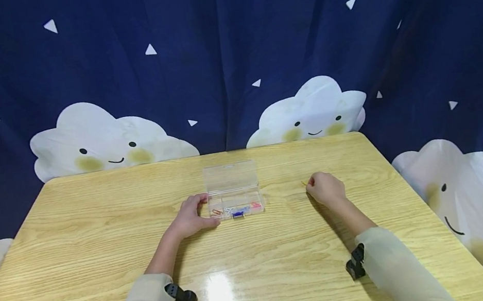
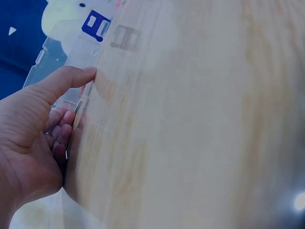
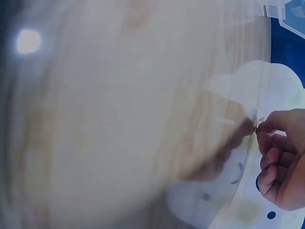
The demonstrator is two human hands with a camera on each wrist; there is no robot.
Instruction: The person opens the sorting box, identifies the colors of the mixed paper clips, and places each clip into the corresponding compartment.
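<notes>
A clear plastic compartment box [image 1: 232,190] stands on the table with its lid [image 1: 230,176] raised at the back and a blue latch [image 1: 238,214] at the front. Red, white, blue and pink paper clips [image 1: 216,212] lie in its front compartments. My left hand [image 1: 190,218] grips the box's left end, thumb at the front corner and fingers along the side. Off to the right of the box, my right hand [image 1: 326,190] pinches a small yellow paper clip [image 1: 303,183] between thumb and forefinger. In the right wrist view the clip [image 3: 260,121] shows at the fingertips, close to the tabletop.
The wooden table [image 1: 98,255] reaches back to a dark blue curtain [image 1: 189,49] with white clouds and triangles. A bright light reflection lies on the tabletop between the forearms. Each wrist bears a small black camera [image 1: 184,298].
</notes>
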